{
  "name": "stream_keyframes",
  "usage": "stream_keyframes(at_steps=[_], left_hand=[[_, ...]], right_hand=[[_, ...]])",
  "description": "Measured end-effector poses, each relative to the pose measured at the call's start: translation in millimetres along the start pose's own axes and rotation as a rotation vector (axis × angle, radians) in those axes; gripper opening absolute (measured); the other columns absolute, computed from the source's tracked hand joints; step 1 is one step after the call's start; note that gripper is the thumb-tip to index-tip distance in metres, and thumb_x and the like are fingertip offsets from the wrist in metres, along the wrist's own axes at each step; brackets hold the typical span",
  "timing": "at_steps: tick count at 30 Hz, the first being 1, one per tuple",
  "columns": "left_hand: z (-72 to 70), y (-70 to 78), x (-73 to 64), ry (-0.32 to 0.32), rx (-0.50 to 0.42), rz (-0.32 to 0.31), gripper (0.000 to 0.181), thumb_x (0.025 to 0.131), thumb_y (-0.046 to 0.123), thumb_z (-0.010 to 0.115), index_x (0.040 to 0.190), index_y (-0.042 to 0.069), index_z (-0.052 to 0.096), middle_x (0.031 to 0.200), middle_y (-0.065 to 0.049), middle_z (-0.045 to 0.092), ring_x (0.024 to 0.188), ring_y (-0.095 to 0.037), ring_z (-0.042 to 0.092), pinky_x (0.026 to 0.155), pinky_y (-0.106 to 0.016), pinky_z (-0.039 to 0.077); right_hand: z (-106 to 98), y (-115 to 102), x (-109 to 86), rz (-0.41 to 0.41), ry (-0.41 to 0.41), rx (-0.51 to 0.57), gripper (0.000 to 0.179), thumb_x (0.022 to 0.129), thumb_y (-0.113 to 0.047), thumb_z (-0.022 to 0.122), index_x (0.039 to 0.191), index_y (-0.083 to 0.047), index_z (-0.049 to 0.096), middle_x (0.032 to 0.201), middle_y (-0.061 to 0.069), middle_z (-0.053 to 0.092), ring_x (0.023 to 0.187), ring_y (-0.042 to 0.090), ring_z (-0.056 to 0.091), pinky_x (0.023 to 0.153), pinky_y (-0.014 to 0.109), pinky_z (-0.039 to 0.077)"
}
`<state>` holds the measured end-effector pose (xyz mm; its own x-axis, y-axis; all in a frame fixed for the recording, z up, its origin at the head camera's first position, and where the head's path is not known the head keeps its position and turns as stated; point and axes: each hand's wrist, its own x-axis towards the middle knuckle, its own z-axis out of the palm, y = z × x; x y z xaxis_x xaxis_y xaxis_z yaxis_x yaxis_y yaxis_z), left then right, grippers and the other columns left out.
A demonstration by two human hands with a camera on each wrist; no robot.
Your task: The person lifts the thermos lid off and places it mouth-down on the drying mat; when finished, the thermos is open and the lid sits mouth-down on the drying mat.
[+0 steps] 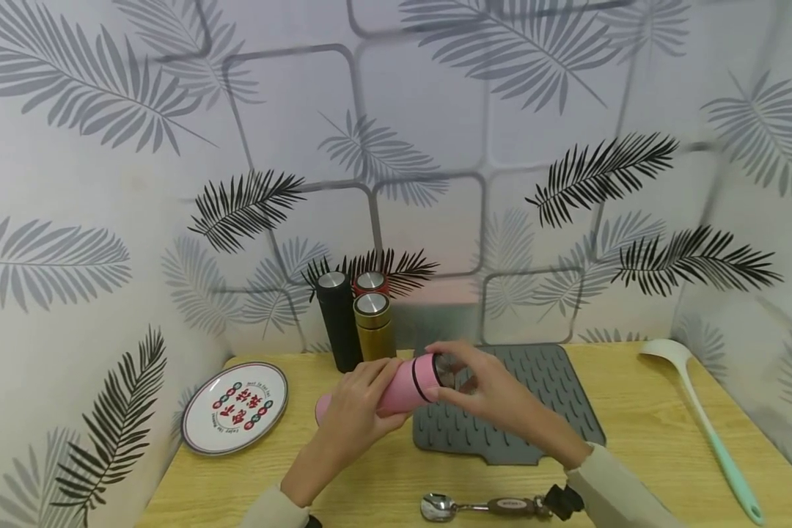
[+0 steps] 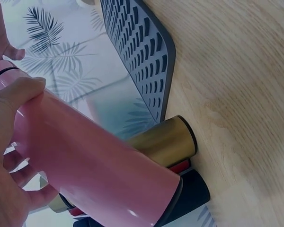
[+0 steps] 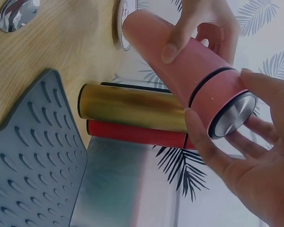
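Shiny metal is the bowl of the spoon (image 1: 501, 506), which lies nearest on the wooden table (image 1: 363, 484), just beside the right sleeve. A little farther, the pink flask (image 1: 402, 389) is held above the table, tilted, with its metal-topped lid end toward the right. The left hand (image 1: 359, 403) grips its body, with the thumb on 1 side and the fingers curled behind it. The right hand (image 1: 485, 378) holds the lid end between the thumb and the curled fingers, which stand somewhat spread. Behind the flask lies a grey ribbed mat (image 1: 528, 396). At the left there is a white plate (image 1: 204, 411) with red writing; at the right, a ladle (image 1: 699, 403) with a mint handle. Farther back, 3 flasks stand upright close together: black flask (image 1: 339, 323), gold flask (image 1: 375, 334) and red flask (image 3: 137, 135). Farthest is the leaf-patterned wall (image 1: 422, 88).
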<state>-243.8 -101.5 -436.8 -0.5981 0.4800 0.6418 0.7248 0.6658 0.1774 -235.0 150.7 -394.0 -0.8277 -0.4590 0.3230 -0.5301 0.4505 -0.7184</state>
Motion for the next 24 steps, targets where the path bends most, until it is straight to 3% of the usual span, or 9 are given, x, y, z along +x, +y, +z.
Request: stream_keyframes(at_steps=[4, 8, 13, 16, 19, 24], left_hand=[[0.7, 0.3, -1.8, -0.005, 0.01, 0.0, 0.073, 0.075, 0.025, 0.096, 0.137, 0.005, 0.065, 0.129, -0.013, 0.067, 0.116, -0.031, 0.063, 0.091, -0.05, 0.058], [2.2, -0.1, -3.4, -0.013, 0.016, -0.005, 0.074, 0.075, 0.025, 0.096, 0.138, 0.006, 0.064, 0.13, -0.012, 0.067, 0.117, -0.03, 0.062, 0.093, -0.051, 0.057], [3.6, 0.6, -3.6, -0.006, 0.032, -0.007, 0.076, 0.074, 0.026, 0.096, 0.139, 0.007, 0.063, 0.131, -0.012, 0.066, 0.118, -0.029, 0.062, 0.092, -0.05, 0.057], [3.4, 2.3, -2.7, -0.003, 0.041, -0.019, 0.076, 0.074, 0.027, 0.096, 0.14, 0.008, 0.062, 0.131, -0.011, 0.066, 0.118, -0.029, 0.061, 0.092, -0.05, 0.056], [2.7, 4.4, -2.1, -0.01, 0.043, -0.029, 0.077, 0.074, 0.028, 0.096, 0.14, 0.008, 0.062, 0.131, -0.012, 0.066, 0.119, -0.029, 0.061, 0.092, -0.049, 0.055], [2.6, 8.7, -2.9, -0.048, 0.037, -0.055, 0.076, 0.076, 0.027, 0.094, 0.143, 0.01, 0.061, 0.133, -0.011, 0.066, 0.119, -0.028, 0.061, 0.094, -0.049, 0.054]], right_hand=[[-2.8, 2.8, -1.2, -0.057, -0.062, 0.046, 0.06, 0.096, -0.018, 0.077, 0.151, -0.018, 0.051, 0.149, 0.01, 0.056, 0.126, 0.03, 0.062, 0.094, 0.037, 0.061], [-3.0, 5.6, -2.6, -0.125, -0.072, 0.009, 0.063, 0.093, -0.01, 0.079, 0.15, -0.019, 0.053, 0.156, 0.01, 0.051, 0.138, 0.033, 0.054, 0.1, 0.047, 0.057], [-1.9, 3.9, -5.5, -0.08, -0.013, -0.038, 0.073, 0.089, -0.031, 0.085, 0.152, -0.022, 0.048, 0.159, 0.007, 0.046, 0.145, 0.034, 0.047, 0.109, 0.057, 0.049], [-2.4, 1.3, -6.5, -0.01, 0.057, -0.008, 0.079, 0.091, -0.039, 0.082, 0.156, -0.023, 0.041, 0.158, 0.007, 0.046, 0.142, 0.034, 0.049, 0.105, 0.053, 0.053], [-3.4, 0.0, -6.9, 0.049, 0.12, 0.04, 0.066, 0.1, -0.038, 0.072, 0.156, -0.02, 0.042, 0.154, 0.011, 0.051, 0.134, 0.036, 0.057, 0.092, 0.046, 0.06], [-3.8, -2.3, -7.1, 0.207, 0.127, 0.167, 0.052, 0.106, -0.041, 0.061, 0.149, -0.016, 0.047, 0.146, 0.017, 0.056, 0.113, 0.034, 0.068, 0.068, 0.035, 0.063]])
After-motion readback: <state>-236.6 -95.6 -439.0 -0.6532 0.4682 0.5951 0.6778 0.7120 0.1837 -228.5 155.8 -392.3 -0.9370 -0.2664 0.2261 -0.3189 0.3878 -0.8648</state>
